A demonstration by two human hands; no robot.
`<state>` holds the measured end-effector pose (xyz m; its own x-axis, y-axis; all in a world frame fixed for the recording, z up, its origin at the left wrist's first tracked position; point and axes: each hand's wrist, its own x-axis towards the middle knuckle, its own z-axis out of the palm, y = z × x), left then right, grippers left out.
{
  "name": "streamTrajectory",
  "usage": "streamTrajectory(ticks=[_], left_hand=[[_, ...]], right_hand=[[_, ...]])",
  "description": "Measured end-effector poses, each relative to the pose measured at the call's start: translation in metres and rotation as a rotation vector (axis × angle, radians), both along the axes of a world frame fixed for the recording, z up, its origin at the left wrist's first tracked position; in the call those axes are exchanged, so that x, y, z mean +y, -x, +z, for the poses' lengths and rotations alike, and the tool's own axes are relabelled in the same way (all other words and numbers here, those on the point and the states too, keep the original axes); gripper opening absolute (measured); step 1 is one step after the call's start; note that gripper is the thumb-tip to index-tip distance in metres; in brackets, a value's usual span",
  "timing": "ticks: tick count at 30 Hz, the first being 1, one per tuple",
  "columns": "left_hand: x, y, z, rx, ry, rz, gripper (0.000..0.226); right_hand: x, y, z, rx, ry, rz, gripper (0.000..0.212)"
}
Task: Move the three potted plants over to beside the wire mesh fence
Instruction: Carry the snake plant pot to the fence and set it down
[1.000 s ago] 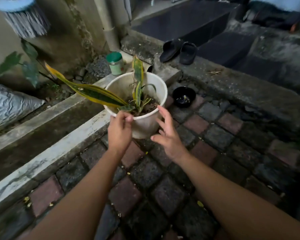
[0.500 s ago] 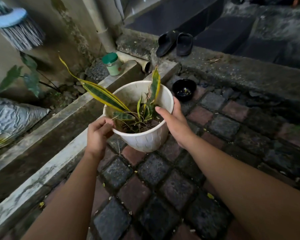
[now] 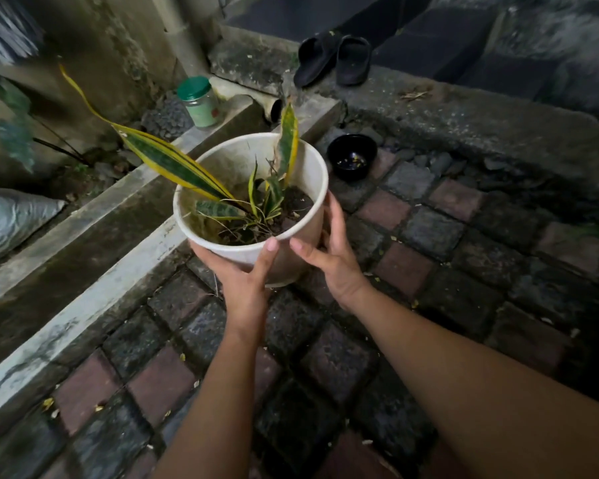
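A white plastic pot (image 3: 301,167) with soil and a yellow-edged snake plant (image 3: 173,160) is held up off the brick paving. My left hand (image 3: 246,271) cups the pot's near wall from below, thumb up by the rim. On the pot's right side, my right hand (image 3: 329,254) wraps the wall with its fingers spread. One long leaf leans far out to the left. No other potted plants of the task and no wire mesh fence are in view.
A concrete drain channel (image 3: 66,243) runs diagonally on the left. A small black bowl (image 3: 351,155) sits on the pavers behind the pot. A green-lidded jar (image 3: 198,102), black sandals (image 3: 332,58), a raised concrete step (image 3: 464,112) and a grey sack (image 3: 7,216) surround the spot.
Both hands slid from the rim down round the pot's wall and lifted it off the paving, nearer to me. The view tilted down.
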<state>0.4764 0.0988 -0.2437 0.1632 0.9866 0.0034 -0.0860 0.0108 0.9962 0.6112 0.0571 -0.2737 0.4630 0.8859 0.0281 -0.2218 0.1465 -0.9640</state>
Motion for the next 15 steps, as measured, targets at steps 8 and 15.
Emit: streamTrajectory(ticks=[8,15], left_hand=[[0.032,0.023,-0.027,0.223,-0.028,-0.139,0.153],[0.051,0.032,-0.032,0.179,0.063,-0.218,0.137]], right_hand=[[0.011,-0.041,-0.003,-0.041,0.185,0.237,0.137],[0.011,-0.045,-0.019,-0.13,0.188,0.319,0.12]])
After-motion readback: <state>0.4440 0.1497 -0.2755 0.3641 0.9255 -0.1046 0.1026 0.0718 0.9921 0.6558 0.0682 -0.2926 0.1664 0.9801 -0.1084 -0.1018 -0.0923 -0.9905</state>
